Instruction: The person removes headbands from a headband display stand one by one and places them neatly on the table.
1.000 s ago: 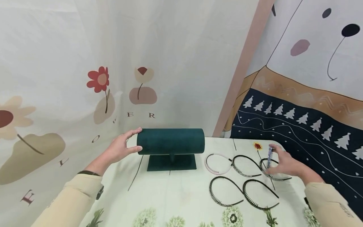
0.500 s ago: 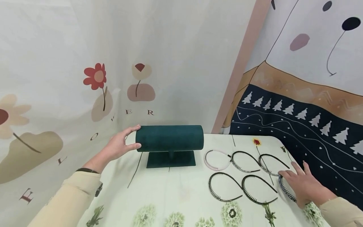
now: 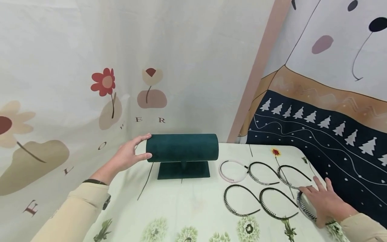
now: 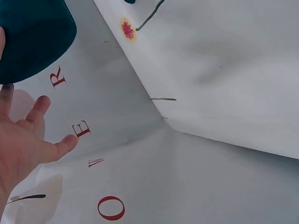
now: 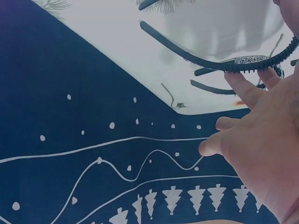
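At the left end of a dark teal roll stand (image 3: 182, 148), my left hand (image 3: 128, 156) holds the roll between the thumb in front and the fingers at the top. In the left wrist view, part of that hand (image 4: 23, 135) shows with its outer fingers spread away from the roll. Near the right edge of the table, my right hand (image 3: 329, 201) grips a toothed headband (image 3: 304, 206) with thumb and fingertips. The right wrist view shows this headband (image 5: 177, 49) from below, its dark arm pointing left; the hand (image 5: 261, 126) partly covers the rest.
Left of the right hand lie several headbands: a pink one (image 3: 231, 181), black ones with patterned bands behind, and plain black ones (image 3: 242, 215) nearer me. A flowered cloth covers the table (image 3: 187, 205). White (image 3: 196, 67) and navy (image 3: 326, 154) printed fabric hangs around it.
My right hand has moved right and toward me, lowering the headband from an upright, raised position to the table's right side. My left hand stays at the roll's end.
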`<action>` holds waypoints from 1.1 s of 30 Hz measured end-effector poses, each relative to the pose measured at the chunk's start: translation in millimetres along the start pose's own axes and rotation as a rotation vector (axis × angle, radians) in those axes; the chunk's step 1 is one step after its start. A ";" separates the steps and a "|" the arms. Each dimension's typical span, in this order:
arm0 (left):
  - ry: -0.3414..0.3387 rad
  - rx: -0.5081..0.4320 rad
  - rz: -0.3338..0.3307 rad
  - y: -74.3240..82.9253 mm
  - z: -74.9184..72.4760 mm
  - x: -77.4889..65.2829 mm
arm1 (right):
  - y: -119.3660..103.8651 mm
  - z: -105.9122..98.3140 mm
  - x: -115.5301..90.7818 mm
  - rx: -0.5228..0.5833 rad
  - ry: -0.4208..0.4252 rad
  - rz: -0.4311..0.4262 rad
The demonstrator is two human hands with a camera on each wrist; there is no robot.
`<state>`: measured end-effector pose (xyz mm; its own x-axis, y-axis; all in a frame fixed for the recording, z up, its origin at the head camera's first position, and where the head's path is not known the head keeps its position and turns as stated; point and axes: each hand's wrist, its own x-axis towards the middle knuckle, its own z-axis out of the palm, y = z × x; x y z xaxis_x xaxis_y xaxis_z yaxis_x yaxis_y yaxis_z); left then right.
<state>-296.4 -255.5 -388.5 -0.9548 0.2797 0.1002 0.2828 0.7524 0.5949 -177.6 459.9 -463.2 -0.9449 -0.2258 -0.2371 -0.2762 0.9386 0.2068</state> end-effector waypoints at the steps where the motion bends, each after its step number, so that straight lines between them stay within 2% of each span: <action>1: 0.000 0.000 0.001 0.0 0.1 0.1 | -0.6 -0.1 0.0 0.006 -0.001 0.002; 14: 0.004 0.002 0.000 -5.4 2.6 0.1 | -2.4 4.5 0.4 -0.008 0.050 -0.020; 24: 0.010 0.001 0.008 -4.8 3.9 2.3 | 0.0 4.4 2.7 0.049 -0.041 0.003; 33: 0.008 0.007 0.012 -3.4 2.7 2.4 | -3.7 2.5 1.7 0.103 -0.035 0.012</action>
<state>-299.4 -255.8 -392.4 -0.9519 0.2845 0.1135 0.2951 0.7528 0.5884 -177.8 456.6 -466.8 -0.9407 -0.2071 -0.2689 -0.2439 0.9634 0.1114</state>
